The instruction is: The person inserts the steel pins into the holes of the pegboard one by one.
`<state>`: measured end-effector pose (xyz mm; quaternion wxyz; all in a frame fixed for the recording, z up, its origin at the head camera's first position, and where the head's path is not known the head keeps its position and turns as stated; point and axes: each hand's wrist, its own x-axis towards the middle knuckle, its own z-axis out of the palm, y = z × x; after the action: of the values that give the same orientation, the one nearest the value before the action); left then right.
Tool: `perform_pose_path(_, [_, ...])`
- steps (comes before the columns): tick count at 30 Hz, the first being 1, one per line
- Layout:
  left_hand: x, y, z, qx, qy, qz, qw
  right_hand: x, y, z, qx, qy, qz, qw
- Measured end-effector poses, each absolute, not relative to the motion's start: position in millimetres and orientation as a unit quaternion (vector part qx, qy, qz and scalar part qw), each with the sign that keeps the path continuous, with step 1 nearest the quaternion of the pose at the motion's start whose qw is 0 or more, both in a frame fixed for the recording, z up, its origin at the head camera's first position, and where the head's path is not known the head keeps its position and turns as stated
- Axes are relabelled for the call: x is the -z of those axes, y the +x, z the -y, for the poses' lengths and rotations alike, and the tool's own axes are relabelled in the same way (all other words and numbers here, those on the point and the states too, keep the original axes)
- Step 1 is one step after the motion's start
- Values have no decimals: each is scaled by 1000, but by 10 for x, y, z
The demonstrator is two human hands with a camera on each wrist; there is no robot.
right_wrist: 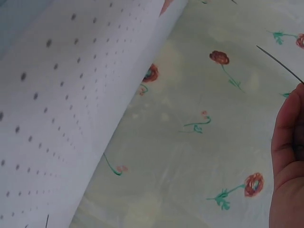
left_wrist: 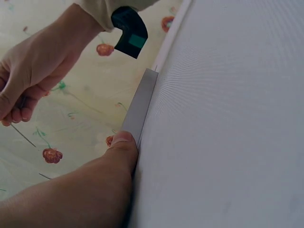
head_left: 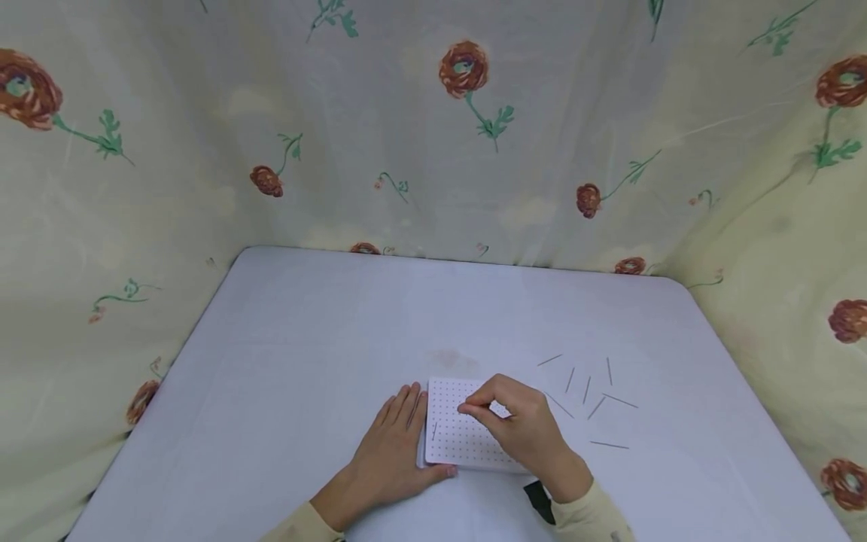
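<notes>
A white board (head_left: 447,448) with a grid of small dark holes lies on the table. My left hand (head_left: 389,459) rests flat at its left side, fingers straight along that edge and thumb (left_wrist: 124,137) against the near edge. Above the board, my right hand (head_left: 518,418) pinches a thin metal pin (right_wrist: 280,65) between thumb and fingertips. The pin's free end points down in the left wrist view, apart from the board. Another thin pin (head_left: 435,431) stands in the board near its left edge.
Several loose thin pins, one of them a pin (head_left: 609,445) nearest the front, lie scattered on the white table (head_left: 305,316) right of the board. Flowered cloth (head_left: 379,113) hangs round the table's back and sides. A dark band (head_left: 539,502) is by the right wrist.
</notes>
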<state>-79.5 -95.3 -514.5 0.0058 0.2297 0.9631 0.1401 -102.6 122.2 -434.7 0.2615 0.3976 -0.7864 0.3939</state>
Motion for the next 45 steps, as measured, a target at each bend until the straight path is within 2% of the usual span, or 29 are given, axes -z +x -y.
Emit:
perform_pose_path(13, [5125, -796, 961, -149, 228, -962, 25, 4532, -989, -1105, -368, 412, 800, 235])
perform_pose_path(30, [5126, -789, 957, -134, 231, -964, 15, 4593, -926, -1052, -336, 362, 864, 99])
perform_pose_path(45, [5111, -788, 960, -133, 233, -963, 12, 4607, -930, -1056, -309, 356, 877, 90])
